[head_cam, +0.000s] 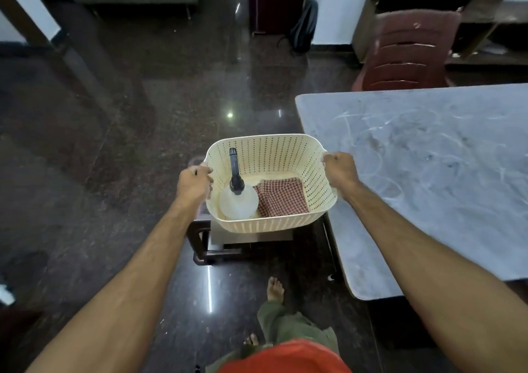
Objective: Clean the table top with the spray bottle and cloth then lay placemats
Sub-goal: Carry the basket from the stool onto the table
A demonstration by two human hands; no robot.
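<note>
Now, both hands on a cream perforated basket point(271, 225), one at each short end. Left hand point(193, 183) curled over the left rim; right hand point(340, 171) curled over the right rim at the handle. Arms stretched forward, basket between them, tilted slightly toward the camera.

Inside the basket: a white spray bottle point(238, 204) with a dark nozzle, standing at the left side, nozzle pointing toward the far wall. Just beside it on the right, a folded red-and-white checked cloth point(281, 198) lying on the basket floor, touching or nearly touching the bottle's base. Cannot tell whether anything lies under the cloth.

Basket is over a low dark-framed stool point(205, 244) with a pale top; cannot tell whether the basket rests on it or is lifted just clear.

To the right: the table point(428, 172), pale grey marbled top, rounded corners, smeared with whitish swirl marks and some dark specks. Its near-left edge runs just beside the basket's right side.

Beyond the table's far edge, a reddish-brown plastic chair point(408, 52). Floor point(114, 129) dark polished stone with light reflections. Person's bare feet, olive trousers and an orange shirt hem show at bottom centre.
</note>
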